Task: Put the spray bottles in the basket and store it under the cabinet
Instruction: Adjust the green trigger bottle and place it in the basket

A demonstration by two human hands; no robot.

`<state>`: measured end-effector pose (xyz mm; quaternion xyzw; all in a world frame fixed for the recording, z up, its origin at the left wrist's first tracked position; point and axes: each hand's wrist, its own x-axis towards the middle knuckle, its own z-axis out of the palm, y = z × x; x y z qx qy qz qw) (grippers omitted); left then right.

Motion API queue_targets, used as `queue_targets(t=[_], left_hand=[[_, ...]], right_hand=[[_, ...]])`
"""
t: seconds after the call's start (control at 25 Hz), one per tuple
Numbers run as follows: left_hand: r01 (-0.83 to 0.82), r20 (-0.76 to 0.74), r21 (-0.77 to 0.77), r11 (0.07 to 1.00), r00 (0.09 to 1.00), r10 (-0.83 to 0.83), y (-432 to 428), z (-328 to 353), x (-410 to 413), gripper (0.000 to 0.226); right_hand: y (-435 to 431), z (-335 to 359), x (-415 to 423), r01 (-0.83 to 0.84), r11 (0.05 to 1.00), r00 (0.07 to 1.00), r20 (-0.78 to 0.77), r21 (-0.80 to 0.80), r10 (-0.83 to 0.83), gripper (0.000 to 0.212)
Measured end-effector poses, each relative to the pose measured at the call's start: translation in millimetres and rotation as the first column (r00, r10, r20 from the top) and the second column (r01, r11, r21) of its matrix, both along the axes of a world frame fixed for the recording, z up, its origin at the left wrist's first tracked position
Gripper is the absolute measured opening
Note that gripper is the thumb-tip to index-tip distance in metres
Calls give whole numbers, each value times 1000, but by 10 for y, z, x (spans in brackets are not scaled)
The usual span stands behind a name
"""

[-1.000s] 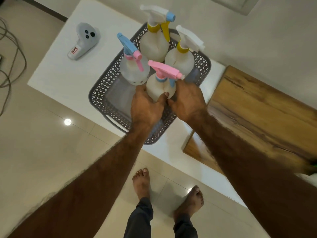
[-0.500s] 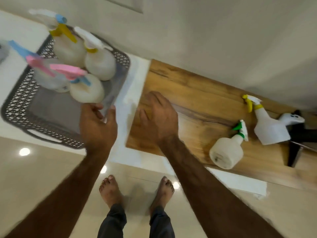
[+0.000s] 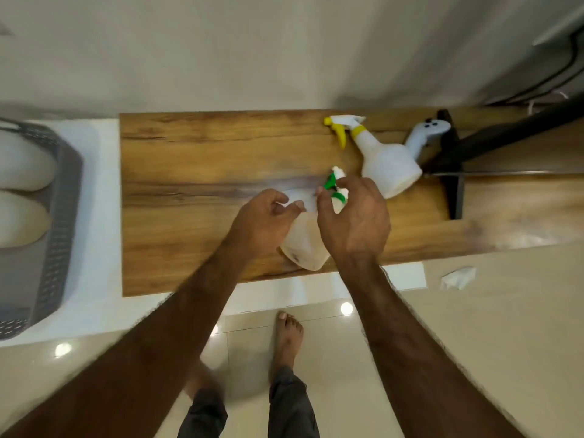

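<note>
Two spray bottles lie on their sides on the wooden top (image 3: 189, 172), not yet in the grey basket (image 3: 60, 197), which sits cut off at the 9 o'clock edge of the head view on a white surface (image 3: 101, 216). Both hands meet at the centre over the green-trigger bottle (image 3: 305, 245). The left hand (image 3: 262, 226) is curled against the bottle's shoulder, fingers half bent. The right hand (image 3: 354, 222) arches over the neck and green trigger, fingers spread but closing in. Whether either hand has a firm hold I cannot tell; motion blur softens the contact. The yellow-trigger bottle (image 3: 382, 159) lies at 1 o'clock, near the right hand but apart from it, with a white controller (image 3: 425, 134) just beyond.

The step in hand looks like picking up this bottle. Next it likely needs lifting, carrying towards 9 o'clock, and standing upright beside the pale bottles (image 3: 22, 191) there.

Only part of the basket shows, so free room inside is unclear. No cabinet opening is visible.
</note>
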<state>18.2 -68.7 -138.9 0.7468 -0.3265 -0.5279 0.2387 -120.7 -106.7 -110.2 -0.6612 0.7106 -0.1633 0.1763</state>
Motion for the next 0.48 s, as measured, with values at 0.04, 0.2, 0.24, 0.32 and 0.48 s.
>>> queue_targets(t=[0.04, 0.2, 0.24, 0.32, 0.48], left_hand=[[19, -4, 67, 998, 1000, -19, -64, -45, -85, 43], [-11, -119, 297, 955, 992, 49, -206, -49, -361, 47], [-9, -135, 325, 946, 989, 56, -235, -39, -420, 47], [-15, -123, 328, 944, 991, 59, -281, -61, -463, 49], [-119, -215, 334, 935, 956, 199, -304, 1, -340, 73]], right_hand=[[-3, -9, -155, 55, 995, 998, -34, 83, -53, 46], [30, -86, -442, 116, 807, 993, -64, 579, -97, 77], [41, -144, -450, 98, 776, 995, -41, 623, -93, 81], [41, -211, -428, 75, 764, 995, 4, 641, -101, 85], [-29, -126, -387, 27, 769, 984, 117, 639, -132, 80]])
